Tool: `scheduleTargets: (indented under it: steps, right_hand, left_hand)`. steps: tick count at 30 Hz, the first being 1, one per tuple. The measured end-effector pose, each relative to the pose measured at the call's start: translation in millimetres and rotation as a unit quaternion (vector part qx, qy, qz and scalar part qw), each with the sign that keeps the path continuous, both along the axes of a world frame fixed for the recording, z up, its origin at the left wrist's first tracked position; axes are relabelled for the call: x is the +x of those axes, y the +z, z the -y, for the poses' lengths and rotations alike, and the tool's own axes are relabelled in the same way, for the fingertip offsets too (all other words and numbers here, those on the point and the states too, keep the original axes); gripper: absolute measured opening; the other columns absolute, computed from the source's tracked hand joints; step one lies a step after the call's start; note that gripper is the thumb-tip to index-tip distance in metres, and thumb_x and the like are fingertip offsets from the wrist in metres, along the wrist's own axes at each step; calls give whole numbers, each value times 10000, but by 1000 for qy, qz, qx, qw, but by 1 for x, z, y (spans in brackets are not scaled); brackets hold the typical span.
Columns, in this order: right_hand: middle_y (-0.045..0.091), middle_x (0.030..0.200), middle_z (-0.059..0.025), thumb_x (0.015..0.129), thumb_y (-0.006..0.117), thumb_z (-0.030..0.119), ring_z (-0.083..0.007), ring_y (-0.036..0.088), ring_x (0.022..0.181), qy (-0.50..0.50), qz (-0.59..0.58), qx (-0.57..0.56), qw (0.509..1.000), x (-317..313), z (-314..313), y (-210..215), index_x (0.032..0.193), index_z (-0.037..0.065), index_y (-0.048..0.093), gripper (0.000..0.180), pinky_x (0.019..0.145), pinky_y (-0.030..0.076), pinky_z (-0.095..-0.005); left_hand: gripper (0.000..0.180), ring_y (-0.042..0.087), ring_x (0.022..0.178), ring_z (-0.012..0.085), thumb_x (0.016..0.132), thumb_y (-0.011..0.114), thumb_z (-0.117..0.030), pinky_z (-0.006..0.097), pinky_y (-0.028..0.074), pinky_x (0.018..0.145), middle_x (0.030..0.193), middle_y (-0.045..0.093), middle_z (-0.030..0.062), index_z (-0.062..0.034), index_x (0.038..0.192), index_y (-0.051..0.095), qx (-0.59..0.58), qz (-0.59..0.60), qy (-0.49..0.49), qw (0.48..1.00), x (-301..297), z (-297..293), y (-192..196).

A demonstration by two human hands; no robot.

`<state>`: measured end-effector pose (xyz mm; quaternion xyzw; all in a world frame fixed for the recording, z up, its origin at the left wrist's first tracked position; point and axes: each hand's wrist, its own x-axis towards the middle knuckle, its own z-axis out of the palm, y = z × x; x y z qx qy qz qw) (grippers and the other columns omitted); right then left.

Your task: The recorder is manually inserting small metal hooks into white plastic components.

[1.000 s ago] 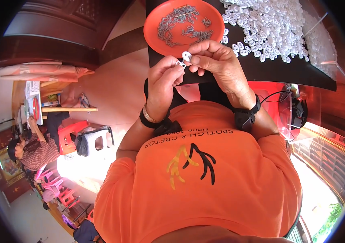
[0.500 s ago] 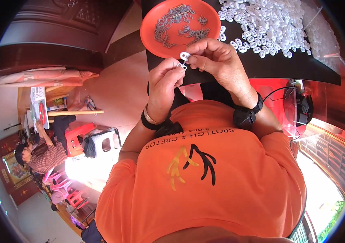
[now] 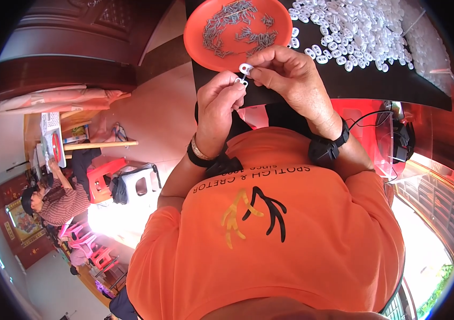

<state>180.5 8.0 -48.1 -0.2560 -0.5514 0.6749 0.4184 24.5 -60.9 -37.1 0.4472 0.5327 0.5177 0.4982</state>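
Note:
My left hand point(image 3: 217, 104) pinches a small white cord-lock part point(image 3: 242, 82) between thumb and fingertips. Just above it, a second white cord-lock part point(image 3: 245, 69) with a round hole is gripped by my right hand point(image 3: 293, 80). A short, thin dark piece, seemingly a spring, bridges the two parts; fingers hide its ends. Both hands are close together in the air by the near edge of an orange-red plate point(image 3: 195, 45). Small grey springs point(image 3: 256, 40) lie scattered in that plate.
Many white two-hole parts point(image 3: 339, 40) are heaped on the black table point(image 3: 397, 88), beside a clear bag or box point(image 3: 428, 48) at far right. A red stool point(image 3: 352, 112) stands below the table. Another person point(image 3: 59, 197) sits at far left, near stools point(image 3: 99, 181).
The plate and heap sit slightly higher in view. Both hands keep their pinches, and the two white parts remain close together, with little visible shift between them.

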Motion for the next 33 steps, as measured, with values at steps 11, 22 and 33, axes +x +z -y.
scheduleTargets:
  steps: [11, 22, 33]
  right_hand:
    - [648, 855, -3, 855, 626, 20, -50, 600, 792, -4, 5, 20, 1000, 0, 1, 1, 978, 1, 628, 125, 704, 491, -192]
    - [648, 852, -6, 849, 629, 18, -49, 597, 786, 1, 6, 5, 1000, 1, 2, 1, 986, 6, 631, 138, 689, 487, -188]
    - [651, 869, -29, 866, 603, 9, -71, 580, 739, 22, 12, -23, 999, 2, 1, 5, 1007, 9, 622, 142, 665, 474, -196]
  left_hand:
    - [170, 429, 554, 76, 829, 503, -154, 219, 320, 530, 620, 510, 18, -14, 737, 527, -7, -9, -3, 1000, 0, 0, 0]
    - [175, 429, 557, 74, 827, 506, -165, 218, 321, 534, 620, 511, 17, -19, 734, 529, -12, -19, 0, 1000, 0, 1, 1]
    - [183, 413, 558, 72, 836, 500, -173, 218, 306, 535, 612, 495, 7, -32, 721, 520, -23, -13, -13, 1000, 0, 1, 0]
